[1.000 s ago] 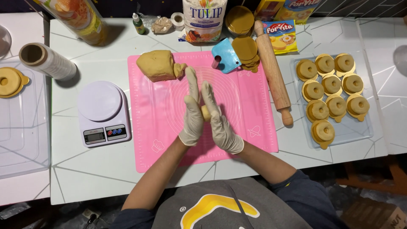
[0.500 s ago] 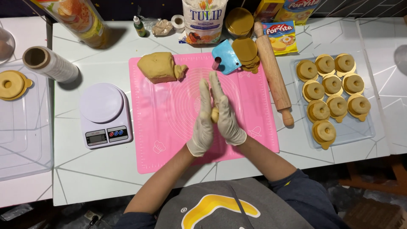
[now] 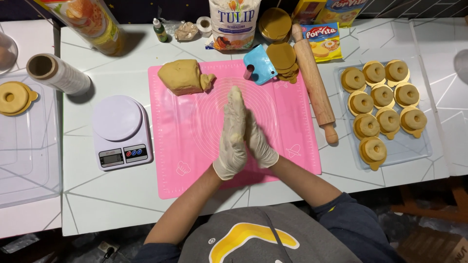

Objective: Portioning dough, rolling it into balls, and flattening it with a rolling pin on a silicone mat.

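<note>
Can't tell what's between the pressed-together gloved hands (image 3: 243, 134), palms cover it completely. The tall yellow plastic bottle (image 3: 90, 24) and white flour bag (image 3: 234, 22) get chopped off by the top edge.

So both gloved hands are pressed flat together, palm to palm, fingers pointing away from the body, right over the middle of the pink silicone mat (image 3: 195, 160). The left hand (image 3: 233, 136) sits a bit higher and covers most of the right hand (image 3: 261, 146). Whatever is squeezed between the palms is hidden in this shot. The big tan dough lump (image 3: 183, 77) lies at the mat's far left corner, blocky, with a small torn nub on its right side, well apart from the hands.
</note>
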